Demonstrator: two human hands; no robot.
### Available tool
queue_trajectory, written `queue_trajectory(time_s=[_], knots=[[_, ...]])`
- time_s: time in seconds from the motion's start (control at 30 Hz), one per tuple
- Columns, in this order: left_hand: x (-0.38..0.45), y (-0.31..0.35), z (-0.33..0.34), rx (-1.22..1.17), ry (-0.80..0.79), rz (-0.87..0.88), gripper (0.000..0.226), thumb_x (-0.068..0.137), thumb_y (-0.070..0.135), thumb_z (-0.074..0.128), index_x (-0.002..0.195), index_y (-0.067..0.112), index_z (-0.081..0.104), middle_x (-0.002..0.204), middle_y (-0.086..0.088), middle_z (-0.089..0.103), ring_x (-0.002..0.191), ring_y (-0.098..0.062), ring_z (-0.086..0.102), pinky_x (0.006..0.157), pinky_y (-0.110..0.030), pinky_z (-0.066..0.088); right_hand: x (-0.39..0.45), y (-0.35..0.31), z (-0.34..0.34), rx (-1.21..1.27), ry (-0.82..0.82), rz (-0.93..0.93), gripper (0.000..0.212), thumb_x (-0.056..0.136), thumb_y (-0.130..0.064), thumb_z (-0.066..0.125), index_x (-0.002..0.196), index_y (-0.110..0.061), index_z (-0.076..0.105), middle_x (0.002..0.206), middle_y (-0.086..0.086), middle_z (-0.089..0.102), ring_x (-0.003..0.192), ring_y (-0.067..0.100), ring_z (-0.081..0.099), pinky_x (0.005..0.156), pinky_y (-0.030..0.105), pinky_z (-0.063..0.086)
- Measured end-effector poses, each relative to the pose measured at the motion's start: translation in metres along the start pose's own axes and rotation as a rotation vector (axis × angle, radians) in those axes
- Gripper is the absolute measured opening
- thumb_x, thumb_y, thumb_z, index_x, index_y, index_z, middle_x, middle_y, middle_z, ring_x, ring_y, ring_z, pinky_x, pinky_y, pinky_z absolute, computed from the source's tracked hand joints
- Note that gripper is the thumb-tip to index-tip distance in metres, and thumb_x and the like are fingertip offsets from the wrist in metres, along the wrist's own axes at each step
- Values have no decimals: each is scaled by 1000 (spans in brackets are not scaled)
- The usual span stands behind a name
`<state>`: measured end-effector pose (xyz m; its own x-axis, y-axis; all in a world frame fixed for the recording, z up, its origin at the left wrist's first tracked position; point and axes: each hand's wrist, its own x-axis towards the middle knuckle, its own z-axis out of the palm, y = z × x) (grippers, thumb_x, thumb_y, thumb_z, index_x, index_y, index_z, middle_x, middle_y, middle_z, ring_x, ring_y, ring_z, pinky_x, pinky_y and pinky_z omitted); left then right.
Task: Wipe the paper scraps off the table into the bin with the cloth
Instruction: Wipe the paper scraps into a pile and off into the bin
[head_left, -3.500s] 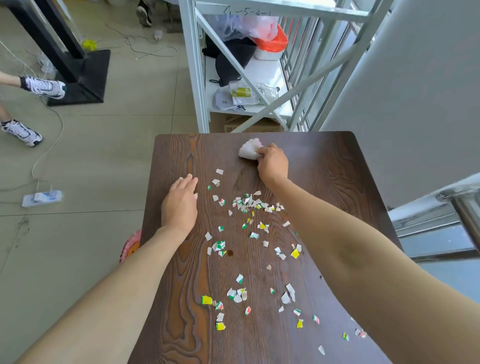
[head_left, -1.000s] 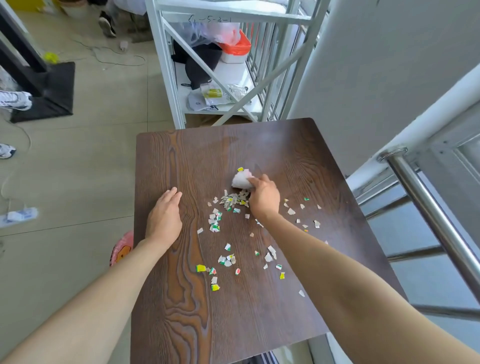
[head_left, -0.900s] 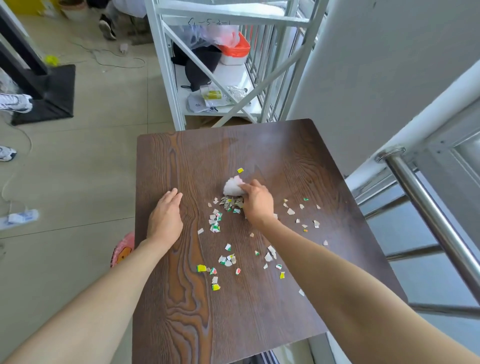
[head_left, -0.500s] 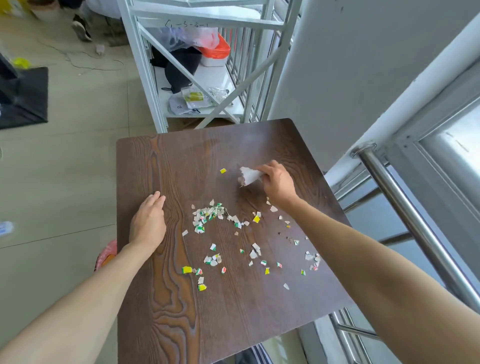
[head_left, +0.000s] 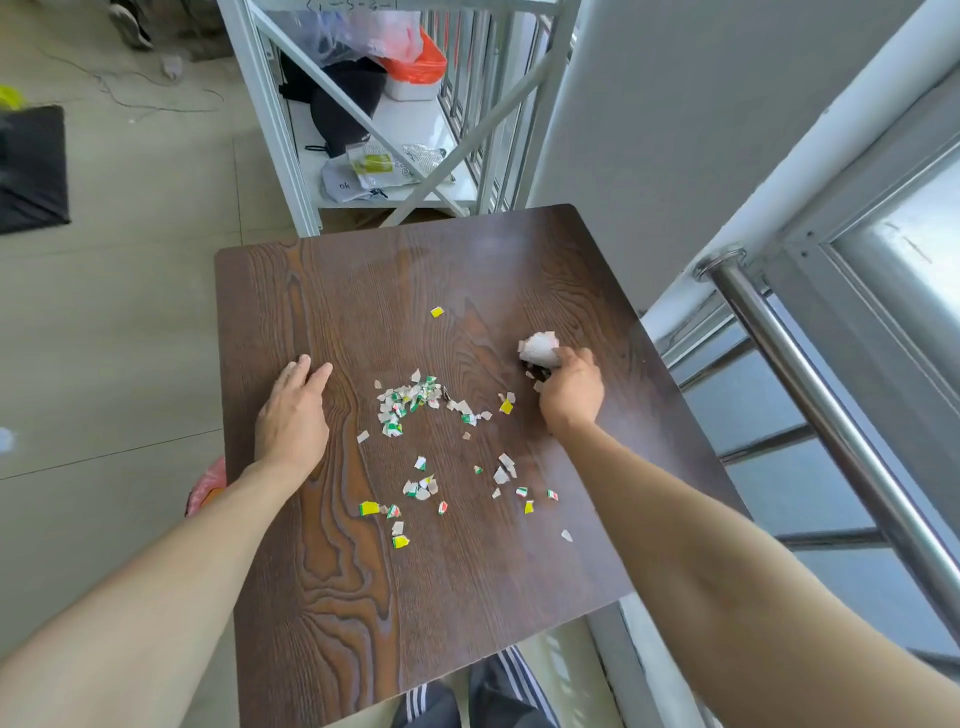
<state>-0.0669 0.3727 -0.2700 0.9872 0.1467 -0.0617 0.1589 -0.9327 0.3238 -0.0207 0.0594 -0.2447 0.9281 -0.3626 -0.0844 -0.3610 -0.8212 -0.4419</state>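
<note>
A white metal shelf rack (head_left: 363, 114) stands on a pale tiled floor (head_left: 119, 312); right of the rack, a grey wall (head_left: 675, 104), then a steel handrail (head_left: 831, 415).

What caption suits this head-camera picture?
Right hand wipes cloth toward paper scraps on dark table; left hand rests flat.

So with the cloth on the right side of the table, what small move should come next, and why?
Probably sweep the cloth in the right hand leftward across the table, pushing the paper scraps toward the left edge. They lie between the hands, and the pink object, likely the bin, shows below that edge.
</note>
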Motion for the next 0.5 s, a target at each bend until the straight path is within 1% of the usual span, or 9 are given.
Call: queue_trajectory(time_s=[0.1, 0.23, 0.33, 0.43, 0.5], knots=[[0, -1, 0, 14, -9, 8, 51, 93, -2, 42, 142, 14, 41, 154, -11, 30, 143, -27, 25, 109, -48, 35, -23, -17, 12, 26, -35, -25, 42, 84, -3, 52, 124, -13, 60, 118, 11, 55, 105, 35, 53, 82, 39, 44], [1, -1, -1, 31, -20, 10, 54, 92, -4, 42, 143, 14, 39, 155, -11, 29, 143, -28, 25, 110, -47, 35, -47, -37, 25, 28, -95, -93, 39, 87, -7, 49, 123, -14, 60, 116, 12, 55, 103, 35, 54, 81, 38, 44], [1, 0, -1, 36, -27, -2, 54, 92, -4, 42, 143, 14, 39, 155, -11, 29, 143, -28, 24, 110, -47, 35, -66, -52, 34, 41, -175, -189, 41, 86, -4, 48, 124, -13, 61, 115, 13, 55, 103, 36, 55, 81, 39, 45], [1, 0, -4, 31, -35, 7, 53, 92, -3, 43, 142, 14, 40, 154, -10, 29, 143, -27, 25, 109, -47, 35, -70, -56, 31, 87, -242, -291, 38, 85, -2, 49, 119, -11, 64, 111, 15, 57, 103, 36, 57, 83, 40, 47], [1, -1, -7, 24, -43, 19, 52, 93, -1, 44, 142, 15, 39, 155, -10, 28, 143, -26, 24, 109, -46, 34, -63, -51, 21, 85, -218, -322, 36, 87, -2, 48, 117, -12, 66, 107, 14, 57, 102, 35, 57, 83, 38, 48]])
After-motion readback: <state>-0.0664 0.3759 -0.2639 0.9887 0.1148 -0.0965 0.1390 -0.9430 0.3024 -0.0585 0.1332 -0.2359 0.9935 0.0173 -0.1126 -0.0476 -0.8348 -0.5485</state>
